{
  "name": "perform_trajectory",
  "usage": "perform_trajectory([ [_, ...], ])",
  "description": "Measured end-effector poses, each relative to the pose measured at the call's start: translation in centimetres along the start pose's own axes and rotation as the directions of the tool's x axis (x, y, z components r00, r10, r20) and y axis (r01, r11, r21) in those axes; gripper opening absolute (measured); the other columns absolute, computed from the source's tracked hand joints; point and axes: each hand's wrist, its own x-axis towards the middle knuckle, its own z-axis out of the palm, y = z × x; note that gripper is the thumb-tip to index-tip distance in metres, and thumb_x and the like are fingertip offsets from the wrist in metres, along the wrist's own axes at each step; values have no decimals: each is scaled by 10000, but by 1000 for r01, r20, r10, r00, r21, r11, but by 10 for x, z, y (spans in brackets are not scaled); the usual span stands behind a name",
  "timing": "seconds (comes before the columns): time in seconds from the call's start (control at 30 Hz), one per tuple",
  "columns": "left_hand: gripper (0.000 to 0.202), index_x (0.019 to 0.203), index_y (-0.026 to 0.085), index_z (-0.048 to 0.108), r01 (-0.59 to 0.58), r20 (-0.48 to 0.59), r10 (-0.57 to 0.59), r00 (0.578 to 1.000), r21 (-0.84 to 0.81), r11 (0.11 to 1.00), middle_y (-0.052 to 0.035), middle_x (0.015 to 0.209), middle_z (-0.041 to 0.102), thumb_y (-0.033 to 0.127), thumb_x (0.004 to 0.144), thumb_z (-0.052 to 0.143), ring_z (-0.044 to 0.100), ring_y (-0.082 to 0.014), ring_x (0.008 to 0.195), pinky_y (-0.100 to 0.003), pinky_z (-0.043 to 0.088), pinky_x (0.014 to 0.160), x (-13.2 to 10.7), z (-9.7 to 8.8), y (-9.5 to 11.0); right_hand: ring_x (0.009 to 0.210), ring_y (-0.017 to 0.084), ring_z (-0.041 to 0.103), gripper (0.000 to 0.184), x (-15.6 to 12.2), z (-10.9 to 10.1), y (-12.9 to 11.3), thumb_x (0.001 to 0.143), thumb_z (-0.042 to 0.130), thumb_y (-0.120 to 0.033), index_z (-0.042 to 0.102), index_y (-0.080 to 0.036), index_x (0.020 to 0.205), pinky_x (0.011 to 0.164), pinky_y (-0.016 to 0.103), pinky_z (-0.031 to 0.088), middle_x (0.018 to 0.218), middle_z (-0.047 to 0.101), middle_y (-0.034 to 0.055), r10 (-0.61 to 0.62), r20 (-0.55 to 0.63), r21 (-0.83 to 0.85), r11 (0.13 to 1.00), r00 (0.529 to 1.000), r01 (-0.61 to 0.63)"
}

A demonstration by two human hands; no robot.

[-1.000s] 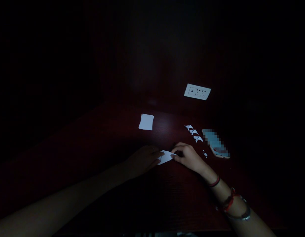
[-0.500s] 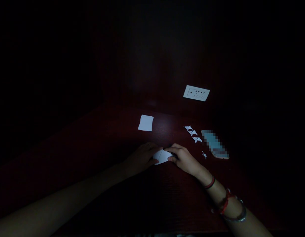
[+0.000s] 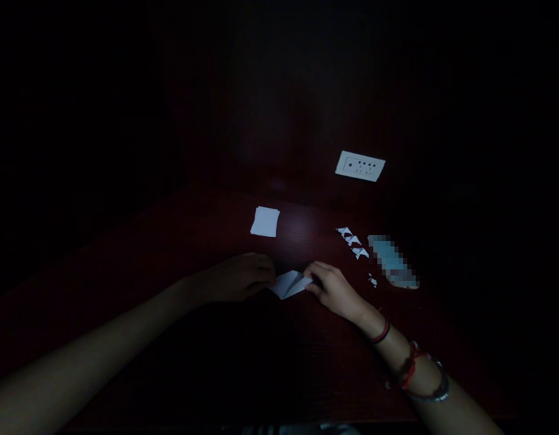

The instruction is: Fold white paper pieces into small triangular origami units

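Note:
The scene is very dark. A small white piece of paper [image 3: 289,283], partly folded, lies on the dark red table [image 3: 216,241]. My left hand [image 3: 241,277] holds its left end with curled fingers. My right hand [image 3: 331,289] pinches its right end, fingers closed on the paper's edge. Bracelets and a red cord circle my right wrist.
A stack of white paper squares [image 3: 265,221] lies beyond my hands. Three small folded white paper pieces [image 3: 352,240] sit in a row to the right, with a phone [image 3: 392,261] beside them and a tiny paper scrap [image 3: 372,280]. A white wall socket [image 3: 360,166] is behind.
Both hands and the paper have shifted left. The hands have drawn apart, so more of the paper shows between them.

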Motion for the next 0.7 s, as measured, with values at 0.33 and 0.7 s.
perform_trajectory([
  [0.33, 279, 1017, 247, 541, 166, 7, -166, 986, -11, 986, -11, 982, 562, 391, 783, 488, 495, -170, 899, -303, 356, 796, -1, 9, 3, 830, 123, 510, 290, -5, -12, 9, 667, 442, 51, 593, -178, 761, 786, 271, 351, 863, 569, 6, -189, 228, -4, 981, 955, 195],
  [0.7, 454, 1275, 309, 211, 418, -128, -417, 900, -23, 908, -9, 971, 560, 287, 852, 375, 540, -155, 839, -285, 399, 727, -1, 14, 1, 906, 151, 512, 239, -4, -13, 5, 752, 520, -173, 561, -187, 987, 830, 299, 382, 954, 570, 39, -138, 239, -4, 990, 961, 143],
])
